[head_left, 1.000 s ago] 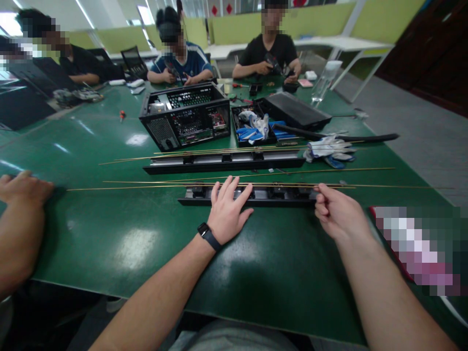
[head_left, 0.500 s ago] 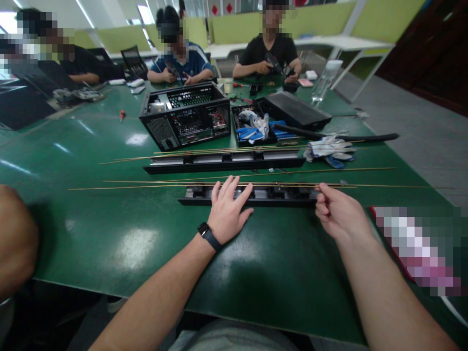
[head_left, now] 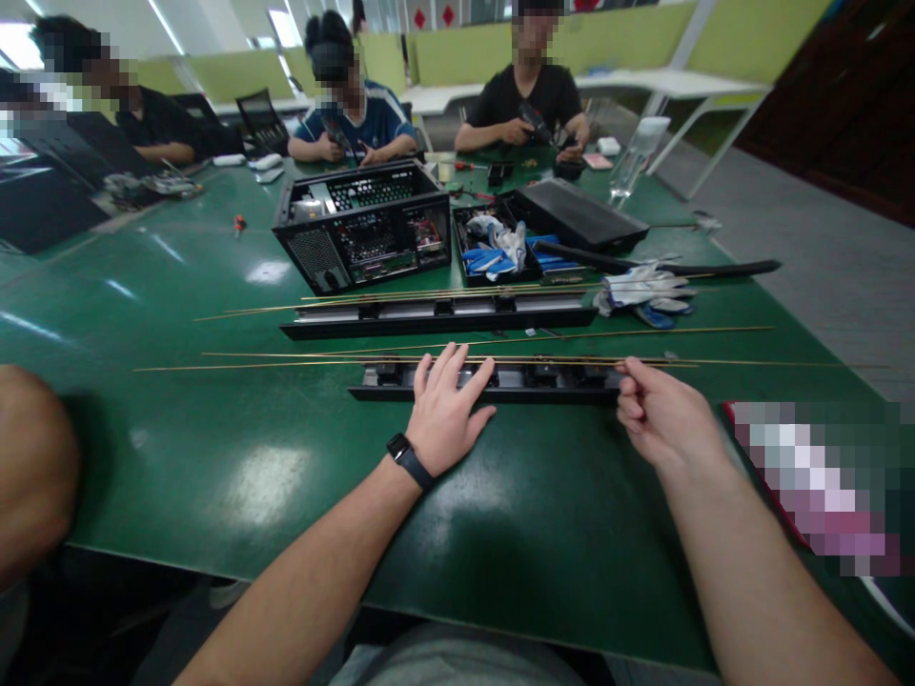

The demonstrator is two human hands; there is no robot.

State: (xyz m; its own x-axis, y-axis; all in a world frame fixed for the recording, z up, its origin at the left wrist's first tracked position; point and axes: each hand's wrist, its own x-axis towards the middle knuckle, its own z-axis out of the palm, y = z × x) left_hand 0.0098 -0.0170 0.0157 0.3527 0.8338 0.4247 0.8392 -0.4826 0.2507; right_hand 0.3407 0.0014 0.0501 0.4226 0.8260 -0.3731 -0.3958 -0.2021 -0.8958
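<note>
Across the near black rail (head_left: pixel 421 393), a long trough with several dark blocks in it, lie several thin brass-coloured rods (head_left: pixel 278 365). My left hand (head_left: pixel 447 410) rests palm down on this rail and the rods, its fingers spread. At the rail's right end my right hand (head_left: pixel 654 410) is closed in a pinch on a thin brass-coloured rod (head_left: pixel 779 363), which runs out to the right past my knuckles. Behind them, a second black rail (head_left: pixel 429 326) lies roughly parallel, also with thin rods along its top.
Farther back stand an open computer case (head_left: pixel 378 229) and a black tray (head_left: pixel 466 272) holding gloves. White-and-blue gloves (head_left: pixel 647 291), a black tube (head_left: pixel 715 269) and a clear bottle (head_left: pixel 636 157) lie or stand to the right. Another person's arm (head_left: pixel 32 467) is close at left; co-workers sit opposite.
Both my hands and the rails stay where they were. The other person's arm at the left edge has shifted slightly to the right.
</note>
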